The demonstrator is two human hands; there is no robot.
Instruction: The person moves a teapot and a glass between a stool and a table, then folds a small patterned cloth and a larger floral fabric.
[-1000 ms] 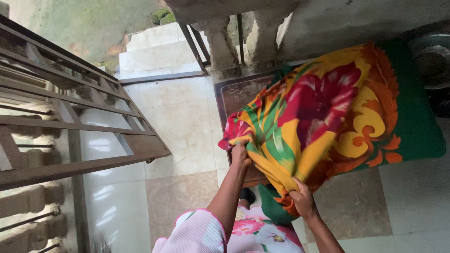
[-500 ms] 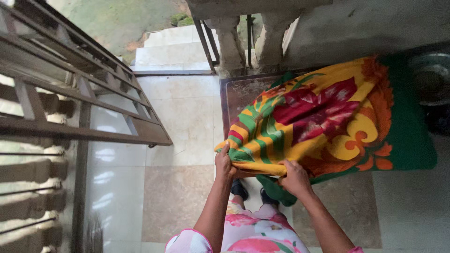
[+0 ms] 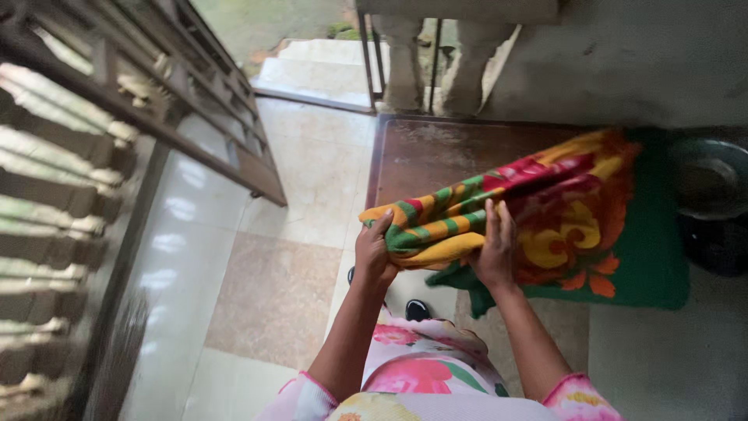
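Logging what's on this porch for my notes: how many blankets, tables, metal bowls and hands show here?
Blanket: 1, held by both hands
Wooden table: 1
Metal bowl: 1
Hands: 2, left hand and right hand
Total: 5

No packages, labels, signs or screens appear in this head view. The blurred upper left corner and the dim right edge may hide small ones, but none can be made out there.

floor: pale tiles | left: metal gate | ahead: steps, grey wall
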